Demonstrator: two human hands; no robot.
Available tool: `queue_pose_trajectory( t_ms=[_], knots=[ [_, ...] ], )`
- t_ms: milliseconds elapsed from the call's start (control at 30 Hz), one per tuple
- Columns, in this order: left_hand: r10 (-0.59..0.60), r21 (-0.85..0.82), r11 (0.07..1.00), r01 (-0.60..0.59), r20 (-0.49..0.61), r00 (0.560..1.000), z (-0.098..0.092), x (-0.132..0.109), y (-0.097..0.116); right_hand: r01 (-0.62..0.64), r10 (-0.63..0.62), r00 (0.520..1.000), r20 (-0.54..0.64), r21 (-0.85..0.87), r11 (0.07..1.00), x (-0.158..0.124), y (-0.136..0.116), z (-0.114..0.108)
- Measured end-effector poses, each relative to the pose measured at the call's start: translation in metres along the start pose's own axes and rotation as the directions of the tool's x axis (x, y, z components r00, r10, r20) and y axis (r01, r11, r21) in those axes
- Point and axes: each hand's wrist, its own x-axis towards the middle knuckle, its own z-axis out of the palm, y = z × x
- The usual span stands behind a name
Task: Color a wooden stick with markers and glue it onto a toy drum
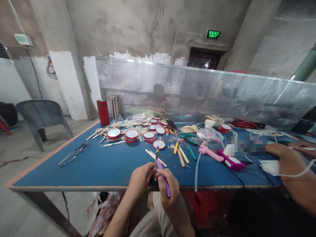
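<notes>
My left hand (143, 176) is closed around the lower part of a flat craft stick (157, 154), which stands upright and has dark and coloured bands near its top. My right hand (170, 186) grips a slim purple pen-like tool (166, 185). The tool's paler upper end lies against or very near the stick; I cannot make out its tip. Both hands are close together at the table's front edge. Just beyond them lie plain craft sticks (150, 154) and a round mirror-topped piece with a red rim (159, 144).
Several more red-rimmed round pieces (131, 135) stand at the back. Yellow and orange slim tools (181, 158) lie to the right, beside a pink glue gun (209, 152) and a purple box (230, 161). Glasses (74, 154) lie left. A co-worker's arm (293, 174) reaches in from the right.
</notes>
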Motion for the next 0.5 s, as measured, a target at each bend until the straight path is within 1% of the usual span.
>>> queue_pose_trajectory(
  t_ms=[133,300,400,500],
  knots=[
    [-0.006,-0.009,1.000,0.006,0.011,1.000,-0.0006,-0.0003,0.0003,-0.003,0.003,1.000,0.003,-0.002,1.000,0.0014,-0.0007,0.0001],
    [-0.004,0.010,1.000,0.004,0.017,1.000,-0.0013,0.0000,0.0009,-0.024,0.025,0.998,0.054,-0.026,0.999,0.0015,-0.0059,-0.0056],
    [-0.008,0.008,1.000,0.008,0.020,1.000,-0.0011,0.0004,0.0005,-0.033,0.033,0.999,0.030,-0.024,0.999,-0.0007,-0.0061,-0.0073],
    [-0.010,-0.005,1.000,0.010,0.019,1.000,-0.0006,0.0005,0.0001,-0.016,0.015,1.000,-0.010,-0.016,1.000,-0.0031,-0.0021,-0.0035]
  ],
)
